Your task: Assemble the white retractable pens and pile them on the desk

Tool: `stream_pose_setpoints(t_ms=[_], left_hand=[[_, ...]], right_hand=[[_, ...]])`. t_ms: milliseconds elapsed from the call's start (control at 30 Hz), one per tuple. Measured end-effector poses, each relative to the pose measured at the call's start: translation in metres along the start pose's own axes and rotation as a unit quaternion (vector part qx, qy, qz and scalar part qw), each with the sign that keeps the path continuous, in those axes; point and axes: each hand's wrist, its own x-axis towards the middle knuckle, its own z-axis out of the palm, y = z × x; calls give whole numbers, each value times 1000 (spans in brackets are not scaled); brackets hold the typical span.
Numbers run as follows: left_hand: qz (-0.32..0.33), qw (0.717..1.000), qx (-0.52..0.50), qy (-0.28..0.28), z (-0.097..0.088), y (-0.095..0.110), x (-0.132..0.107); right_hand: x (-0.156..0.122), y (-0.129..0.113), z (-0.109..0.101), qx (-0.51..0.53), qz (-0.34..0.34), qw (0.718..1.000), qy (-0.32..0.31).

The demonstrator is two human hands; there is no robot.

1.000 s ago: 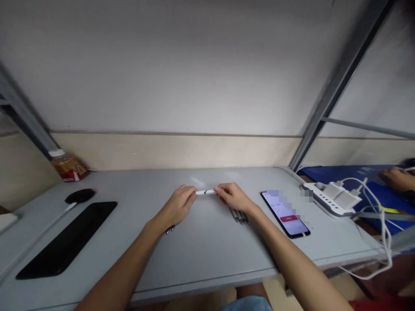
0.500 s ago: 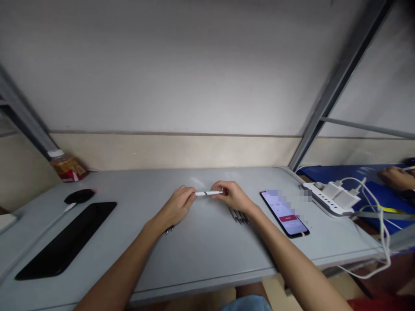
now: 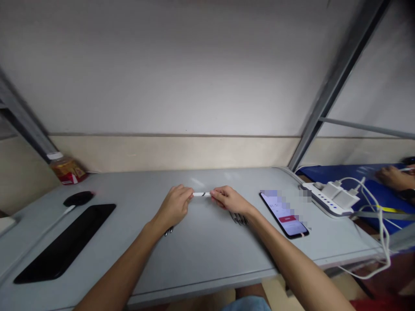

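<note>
A slim white pen point(image 3: 198, 194) with a dark mark near its middle is held level above the grey desk. My left hand point(image 3: 177, 203) is closed around its left end. The fingers of my right hand point(image 3: 226, 198) pinch the right part, covering that end. Several pens with metallic tips point(image 3: 240, 219) lie side by side on the desk, partly behind my right wrist. Beside my left wrist, a few more metallic tips point(image 3: 169, 231) peek out, the rest hidden under the forearm.
On the right lie a lit phone point(image 3: 283, 215) and a white power strip point(image 3: 327, 201) with plugs and cables. To the left are a dark flat pad point(image 3: 66, 244), a black round object point(image 3: 78, 198) and a bottle point(image 3: 67, 169). Another person's hand point(image 3: 394, 177) rests over a blue surface at far right.
My right hand has slid left along the pen, closer to my left hand, and its fingers have closed more tightly. Less of the pen shows between the hands.
</note>
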Motion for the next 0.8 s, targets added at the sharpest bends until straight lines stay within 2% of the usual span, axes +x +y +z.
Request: stream_pose_setpoints(t_ms=[67, 133, 200, 300, 367, 500, 567, 633, 700, 800], left_hand=[[12, 999, 41, 18, 0, 0, 0], [13, 998, 57, 30, 0, 1, 1], [3, 998, 47, 38, -2, 5, 2], [-20, 999, -15, 40, -5, 10, 2], [-32, 997, -66, 35, -4, 9, 1], [-81, 989, -112, 47, 3, -1, -1], [-109, 988, -103, 49, 7, -7, -1], [-126, 987, -87, 48, 9, -12, -1], [-139, 986, -81, 47, 9, -14, -1], [-156, 982, -95, 43, 9, -15, -1]], right_hand=[[0, -1, 0, 109, 48, 992, -37], [0, -3, 0, 175, 80, 981, -40], [0, -6, 0, 202, 82, 976, -13], [2, -9, 0, 244, 45, 967, 60], [5, -9, 1, 312, 24, 944, 107], [11, 0, 0, 474, 41, 865, 159], [12, 5, 0, 534, 57, 831, 149], [12, 8, -1, 576, 45, 807, 123], [11, 9, -1, 593, 21, 799, 96], [9, 7, -1, 584, 7, 809, 72]])
